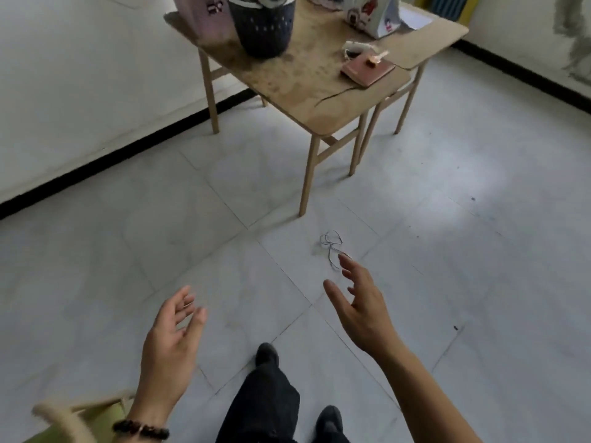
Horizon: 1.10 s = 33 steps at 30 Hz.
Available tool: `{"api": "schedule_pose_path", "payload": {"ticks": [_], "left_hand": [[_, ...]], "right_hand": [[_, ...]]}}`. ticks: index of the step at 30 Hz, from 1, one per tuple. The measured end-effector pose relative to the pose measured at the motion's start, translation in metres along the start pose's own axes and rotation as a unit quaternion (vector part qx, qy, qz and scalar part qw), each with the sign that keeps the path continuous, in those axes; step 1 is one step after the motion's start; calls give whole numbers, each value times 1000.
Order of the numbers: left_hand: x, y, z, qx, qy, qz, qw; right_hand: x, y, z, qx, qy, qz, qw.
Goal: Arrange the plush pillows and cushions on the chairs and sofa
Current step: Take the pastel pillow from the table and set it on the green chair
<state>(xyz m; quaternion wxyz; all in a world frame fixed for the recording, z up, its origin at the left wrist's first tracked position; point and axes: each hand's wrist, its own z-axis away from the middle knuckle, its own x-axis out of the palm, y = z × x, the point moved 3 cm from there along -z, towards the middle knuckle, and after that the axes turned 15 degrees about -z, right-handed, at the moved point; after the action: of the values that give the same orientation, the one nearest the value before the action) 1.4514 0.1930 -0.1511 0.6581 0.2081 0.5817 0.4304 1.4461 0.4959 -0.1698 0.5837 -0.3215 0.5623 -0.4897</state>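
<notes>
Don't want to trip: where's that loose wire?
In the head view, the wire lies on the floor tiles, just beyond the right hand, near the table leg.

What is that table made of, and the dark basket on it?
The table looks like pale wood with a worn matt top: it is stained and cracked near the front edge. The basket seems to be dark plastic, judging by its smooth wall with rows of small moulded holes.

Single head view, angled down and forward, floor (160, 251) close below, wooden table (297, 81) farther ahead
</notes>
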Motion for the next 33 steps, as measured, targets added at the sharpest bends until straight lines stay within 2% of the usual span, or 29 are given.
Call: {"api": "schedule_pose_path", "payload": {"ticks": [4,10,16,24,28,33], "left_hand": [[2,-12,-78,-43,31,25,998],[-28,18,-257,-57,33,74,995],[-87,85,-423,-20,43,71,996],[-116,106,-640,-40,69,79,994],[-145,139,-764,-40,72,54,995],[-201,206,-904,15,88,44,995]], "right_hand": [[47,-10,-94,-11,-60,39,997],[101,-69,-249,-15,-79,62,995],[139,-148,-387,-32,-25,-16,999],[211,-175,-575,-6,34,-121,992],[252,-210,-696,1,39,-138,990],[295,-297,-823,-26,45,-112,992]]}}
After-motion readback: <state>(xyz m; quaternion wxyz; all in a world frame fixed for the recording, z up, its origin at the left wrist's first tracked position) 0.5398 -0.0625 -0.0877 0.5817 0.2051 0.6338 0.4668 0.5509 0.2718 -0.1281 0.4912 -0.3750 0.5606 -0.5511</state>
